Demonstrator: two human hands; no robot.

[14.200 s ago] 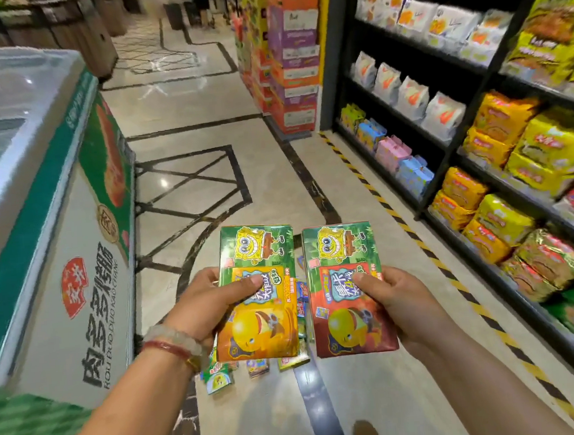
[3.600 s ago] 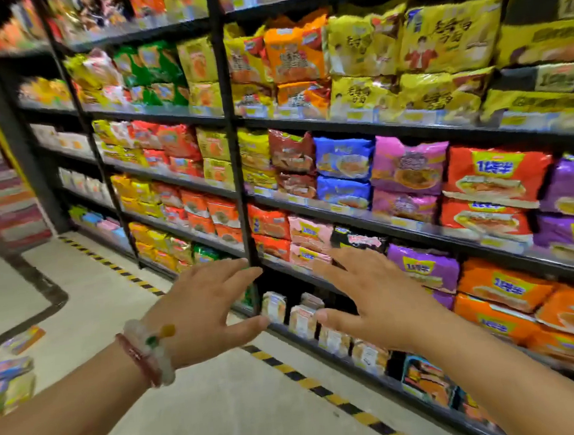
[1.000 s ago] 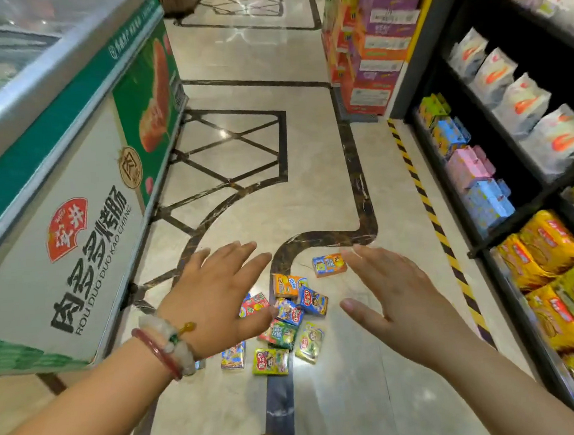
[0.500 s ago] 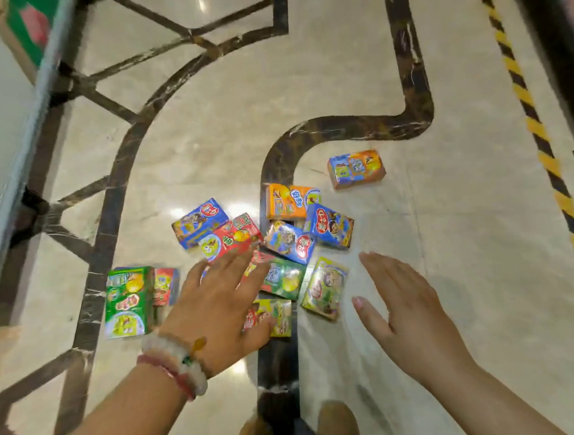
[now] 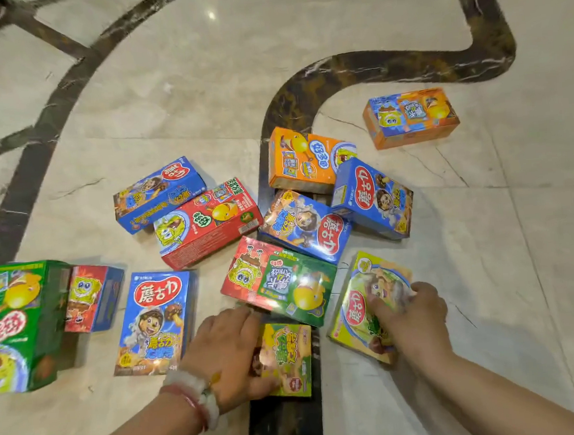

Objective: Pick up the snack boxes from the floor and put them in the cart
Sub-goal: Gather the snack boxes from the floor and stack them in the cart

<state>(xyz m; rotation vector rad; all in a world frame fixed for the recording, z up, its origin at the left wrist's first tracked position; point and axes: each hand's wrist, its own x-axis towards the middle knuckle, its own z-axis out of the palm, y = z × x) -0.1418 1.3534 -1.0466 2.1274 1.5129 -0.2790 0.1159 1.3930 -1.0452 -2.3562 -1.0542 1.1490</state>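
While I'm watching the head feed, the marble floor (image 5: 348,13) is filling the frame, dark inlay curving through it, and the snack boxes are lying scattered across it, some touching, some overlapping. No cart is showing in view, so I'm judging the drop-off is somewhere behind or to the side.

Biggest item is the green box (image 5: 11,328), sitting at the far left edge, apart from the main pile. A red box (image 5: 207,223) and a blue box (image 5: 154,322) are lying nearer the middle. An orange box (image 5: 411,118) is sitting alone at the upper right, well apart from the rest.

Both hands are going for the nearest boxes, probably because those need the least reach. The left hand (image 5: 227,352) is coming down on the left edge of the small green box (image 5: 288,359), fingers curling around that side. The right hand (image 5: 411,314) is gripping the yellow box (image 5: 361,311), fingers bending over its top face, box tilting slightly. I'm reading both as grips forming, not lifts yet; both boxes are touching the floor.
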